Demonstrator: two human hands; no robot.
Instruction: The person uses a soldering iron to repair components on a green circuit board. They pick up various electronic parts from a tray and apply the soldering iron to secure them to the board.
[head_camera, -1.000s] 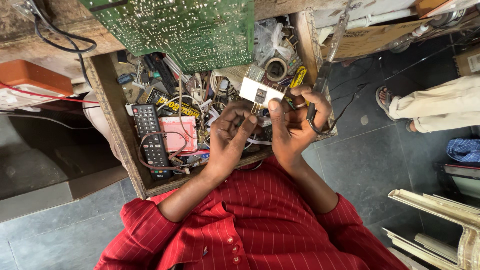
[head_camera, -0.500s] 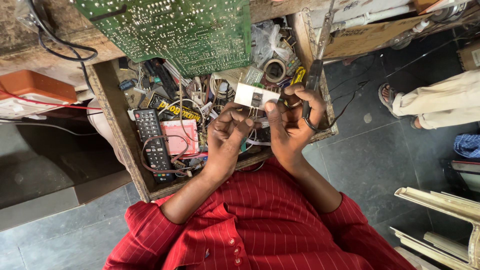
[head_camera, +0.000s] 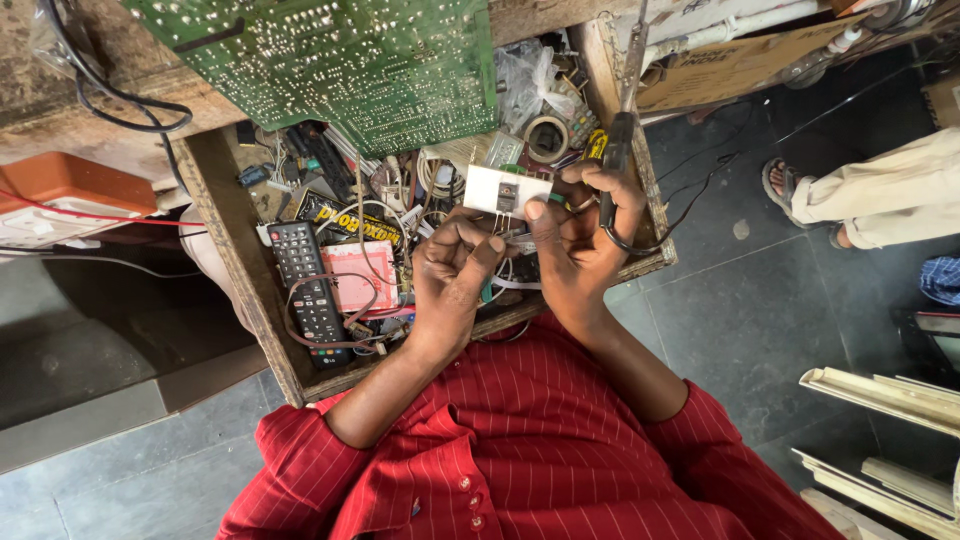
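You're holding a small white module (head_camera: 507, 190) w/ a dark centre part up over the open wooden drawer (head_camera: 232, 215), prob. so it sits close to your eyes and clear of the clutter below. Your right hand (head_camera: 580, 235) is pinching the module's lower edge w/ the thumb, while its other fingers are curling round a dark-handled tool (head_camera: 615, 150) and its cord, keeping the tool parked. Your left hand (head_camera: 452, 275) is closing its fingertips on smth small just beneath the module; what exactly, can't tell. In the drawer: black remote (head_camera: 305, 275), pink packet (head_camera: 355, 277), tape roll (head_camera: 547, 138). Green circuit board (head_camera: 330, 60) is resting above.
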